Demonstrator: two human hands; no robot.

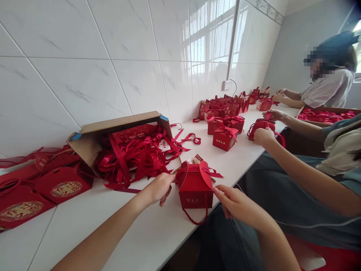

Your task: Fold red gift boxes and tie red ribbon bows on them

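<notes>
A red gift box [195, 197] with curved top flaps and gold lettering sits at the table's front edge. Its red cord handle [196, 223] hangs down in front, and a red ribbon [216, 173] sticks out behind its right side. My left hand [158, 188] is closed at the box's left side, fingertips against the flap edge; part of that grip is hidden. On the opposite side, my right hand [235, 205] pinches the right flap edge between thumb and fingers. Just behind the box lie small printed tags [197, 159].
Left of the box, a tipped cardboard carton [84, 150] spills red ribbons [138, 154]. Larger red boxes [66, 184] stand far left. Tied red boxes [225, 138] are grouped behind. At right, a co-worker's hands [265, 135] hold a red box; another person [327, 82] sits beyond.
</notes>
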